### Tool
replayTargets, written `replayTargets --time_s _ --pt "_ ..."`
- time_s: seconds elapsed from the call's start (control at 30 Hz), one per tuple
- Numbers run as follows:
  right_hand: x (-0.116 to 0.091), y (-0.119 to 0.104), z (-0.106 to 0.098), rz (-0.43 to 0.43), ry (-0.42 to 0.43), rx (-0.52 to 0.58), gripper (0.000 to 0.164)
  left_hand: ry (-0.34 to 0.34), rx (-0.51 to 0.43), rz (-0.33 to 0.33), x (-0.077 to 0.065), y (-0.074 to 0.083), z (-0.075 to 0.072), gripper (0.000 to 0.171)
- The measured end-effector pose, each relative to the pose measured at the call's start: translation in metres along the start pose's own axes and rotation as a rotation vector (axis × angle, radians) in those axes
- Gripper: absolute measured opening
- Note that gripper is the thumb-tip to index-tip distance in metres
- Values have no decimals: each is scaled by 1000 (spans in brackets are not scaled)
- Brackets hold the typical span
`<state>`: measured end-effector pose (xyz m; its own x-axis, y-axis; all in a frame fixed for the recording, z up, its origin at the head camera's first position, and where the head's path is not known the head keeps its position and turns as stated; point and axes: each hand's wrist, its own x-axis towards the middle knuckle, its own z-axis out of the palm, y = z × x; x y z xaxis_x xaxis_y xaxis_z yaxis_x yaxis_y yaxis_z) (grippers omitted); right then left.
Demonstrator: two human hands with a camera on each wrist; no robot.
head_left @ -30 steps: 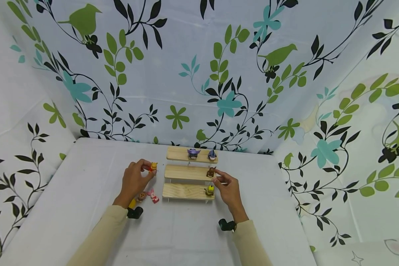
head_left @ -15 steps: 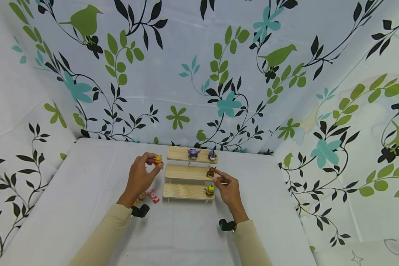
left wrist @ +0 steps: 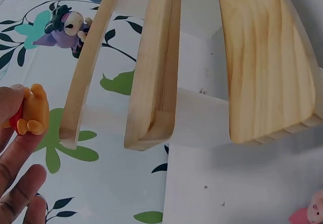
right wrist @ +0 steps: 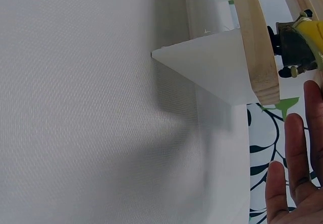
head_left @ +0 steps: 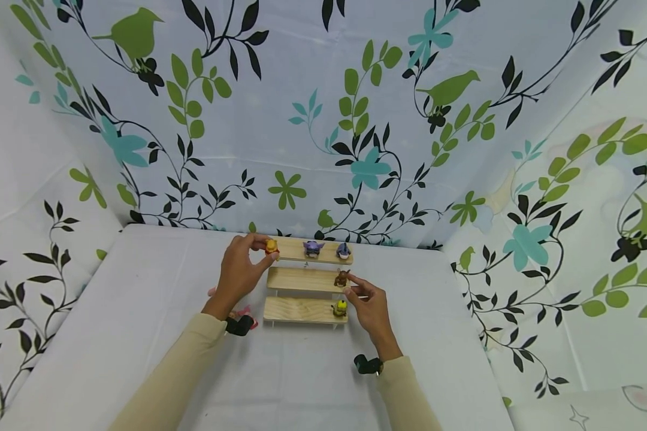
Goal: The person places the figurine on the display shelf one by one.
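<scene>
Sitting on the middle long wooden board point(head_left: 301, 279), a brown, big-eared toy point(head_left: 342, 278) is by the right hand point(head_left: 372, 304); I can't tell its grip. Farther, the left hand point(head_left: 239, 268) pinches a yellow plastic bear in red point(head_left: 271, 246) by the left end of the top board point(head_left: 293, 252). Missing the board, it might fall. Three boards; four toys point(head_left: 313, 249) on them.

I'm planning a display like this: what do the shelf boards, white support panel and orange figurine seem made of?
Shelf boards: wood, pale and smooth, with visible grain.
White support panel: probably plastic, judging by its thin, even, matte surface.
Orange figurine: perhaps plastic or vinyl; smooth, faintly glossy, with rounded, moulded-looking limbs.
</scene>
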<state>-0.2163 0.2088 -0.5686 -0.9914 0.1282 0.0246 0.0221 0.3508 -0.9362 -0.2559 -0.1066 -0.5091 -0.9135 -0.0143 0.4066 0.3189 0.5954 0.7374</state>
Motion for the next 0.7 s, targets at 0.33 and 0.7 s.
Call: replayTargets --time_s 0.33,0.7 --pt "5 9 2 10 13 -6 38 -6 -17 28 11 4 9 37" --pt "4 11 -1 -17 -10 5 35 -30 -5 -5 19 5 19 37"
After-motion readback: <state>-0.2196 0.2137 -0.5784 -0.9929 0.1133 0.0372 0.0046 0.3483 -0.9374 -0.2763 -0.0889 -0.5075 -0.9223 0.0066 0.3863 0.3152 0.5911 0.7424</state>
